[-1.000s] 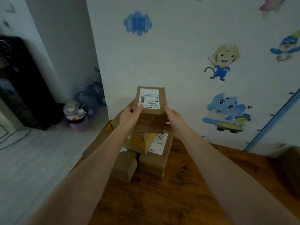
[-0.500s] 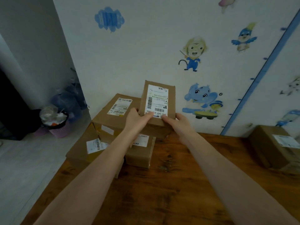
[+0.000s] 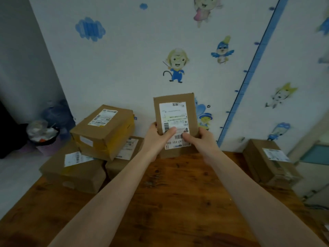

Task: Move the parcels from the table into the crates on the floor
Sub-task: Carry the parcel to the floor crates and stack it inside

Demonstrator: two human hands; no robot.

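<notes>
- Head view: holding a small parcel (image 3: pixel 173 113) upright over the far middle of the counter (image 3: pixel 178 202), white label towards the camera, print turned sideways.
- Gripping its lower left edge with the left hand (image 3: pixel 156 138), thumb laid across the label beside the barcode, fingers hidden behind the cardboard.
- Gripping its lower right edge with the right hand (image 3: pixel 201 139), thumb on the label's lower right corner, fingers wrapped behind.
- Bottom edge either touching the wood or just above it; cannot tell which.
- Left of the hands, just beside the left forearm, a stack of three: a yellow-taped parcel (image 3: pixel 105 131) on top, tilted, resting across a low front parcel (image 3: pixel 74 168) with a white label and a back parcel (image 3: pixel 124 157), mostly covered.
- Far right, well apart from the hands, a lone parcel (image 3: pixel 268 161) near the counter's right edge, close to the wall.
- Directly behind, a pale wall (image 3: pixel 133 68) with a monkey sticker (image 3: pixel 176 65), a blue bird sticker (image 3: pixel 222 52), a blue cloud sticker (image 3: pixel 89 29) and a slanting blue strip (image 3: pixel 249 72); one more blue sticker partly hidden behind the held parcel.
- Down left, off the counter, on the pale floor (image 3: pixel 14 175): a small bin (image 3: pixel 42 134) heaped with white rubbish, clear bags (image 3: pixel 57 113) behind it in the corner, something dark (image 3: pixel 7 132) at the frame edge.
</notes>
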